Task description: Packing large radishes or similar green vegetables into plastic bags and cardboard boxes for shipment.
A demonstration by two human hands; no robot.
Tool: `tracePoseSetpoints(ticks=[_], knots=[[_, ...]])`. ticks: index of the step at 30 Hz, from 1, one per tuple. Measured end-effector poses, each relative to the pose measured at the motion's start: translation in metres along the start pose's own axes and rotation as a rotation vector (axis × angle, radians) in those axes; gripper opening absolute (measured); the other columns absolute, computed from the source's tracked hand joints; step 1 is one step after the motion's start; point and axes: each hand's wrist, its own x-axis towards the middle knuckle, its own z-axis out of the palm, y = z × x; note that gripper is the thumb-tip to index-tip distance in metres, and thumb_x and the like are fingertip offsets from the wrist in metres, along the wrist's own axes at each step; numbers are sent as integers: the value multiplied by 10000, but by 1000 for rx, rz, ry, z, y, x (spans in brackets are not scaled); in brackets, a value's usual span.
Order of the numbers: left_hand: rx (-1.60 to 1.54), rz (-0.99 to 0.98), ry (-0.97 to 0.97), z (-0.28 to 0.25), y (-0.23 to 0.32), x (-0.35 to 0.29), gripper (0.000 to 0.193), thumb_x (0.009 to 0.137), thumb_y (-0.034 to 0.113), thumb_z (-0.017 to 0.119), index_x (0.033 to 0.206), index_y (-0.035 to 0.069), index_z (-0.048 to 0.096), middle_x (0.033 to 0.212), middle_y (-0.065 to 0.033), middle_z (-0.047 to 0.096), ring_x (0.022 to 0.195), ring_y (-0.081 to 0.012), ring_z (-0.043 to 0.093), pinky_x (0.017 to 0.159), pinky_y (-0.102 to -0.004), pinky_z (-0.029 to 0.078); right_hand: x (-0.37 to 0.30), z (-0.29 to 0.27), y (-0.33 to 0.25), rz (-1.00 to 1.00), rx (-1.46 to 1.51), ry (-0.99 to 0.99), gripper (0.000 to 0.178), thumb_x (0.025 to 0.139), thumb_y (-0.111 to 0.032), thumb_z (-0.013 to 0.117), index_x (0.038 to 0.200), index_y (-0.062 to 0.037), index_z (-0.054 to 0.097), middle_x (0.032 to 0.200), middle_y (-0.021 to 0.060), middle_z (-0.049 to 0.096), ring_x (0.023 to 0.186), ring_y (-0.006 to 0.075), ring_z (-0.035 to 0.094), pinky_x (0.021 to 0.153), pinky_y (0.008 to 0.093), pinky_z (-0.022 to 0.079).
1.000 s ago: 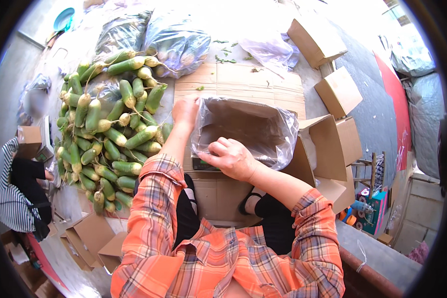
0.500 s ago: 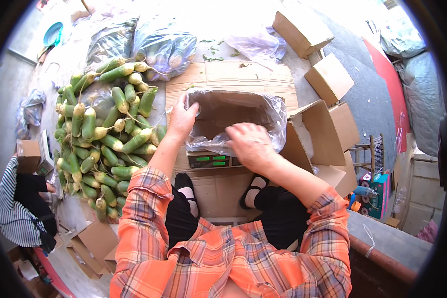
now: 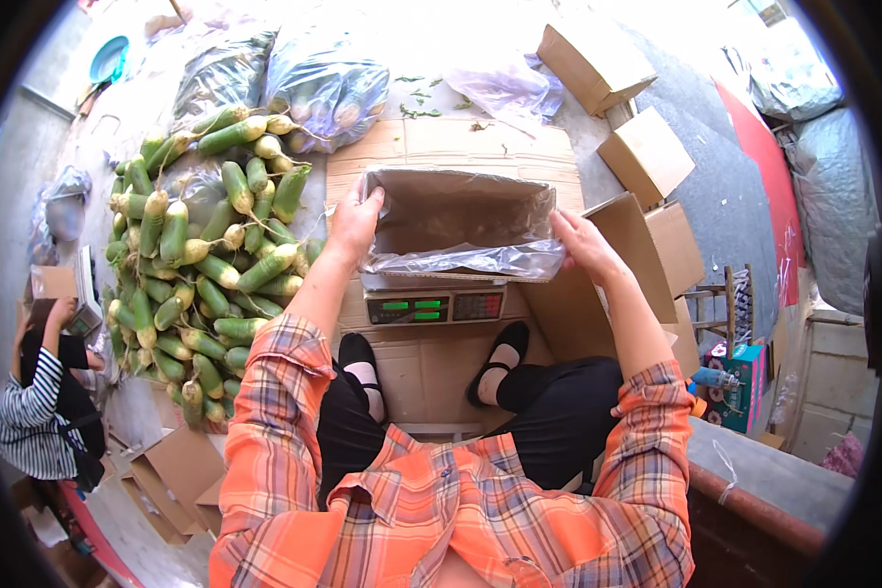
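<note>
An open cardboard box lined with a clear plastic bag is in front of me, its inside showing brown walls. It is on or just above a digital scale with green lit displays and a keypad; the contact is hidden. My left hand grips the left side at the rim, thumb up along the liner. On the opposite side, my right hand holds the right edge, its fingers partly hidden. To the left lies a large heap of green radishes with pale tips.
Flattened cardboard lies under the scale. Plastic bags of radishes stand behind the heap. Open cardboard boxes cluster at the right, beside a small wooden stool. A person in a striped top works at far left.
My right hand has moved from the box's front edge to its right side. The liner's front now lies folded over the rim, and the scale's keypad shows. The far-left person's arm has risen.
</note>
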Motion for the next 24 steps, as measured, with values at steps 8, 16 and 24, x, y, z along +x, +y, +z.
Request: tracePoseSetpoints(ticks=[8,16,24], knots=[[-21,-33,40,-3,-3,6,369,904,129,502,1253,13,471,1121,-52,565,999,-126,506,882,-269,400,-46,17,18,-52,13,-144,774,685,72,657,1364,-77,317,1167,75,532,839,93,550,698,236,462],[-111,-52,-15,2,6,1,387,904,212,551,1241,33,489,1127,-35,555,996,-119,498,865,-265,398,0,35,60,109,201,-96,349,856,-83,542,1204,-105,528,1076,22,603,966,153,562,750,338,499],[-333,-241,30,-15,-34,0,432,926,386,479,1155,29,563,1033,-48,598,908,-141,540,815,-283,426,-32,21,13,-25,190,230,361,887,-161,547,1238,-103,483,1120,53,568,885,116,567,738,285,462]])
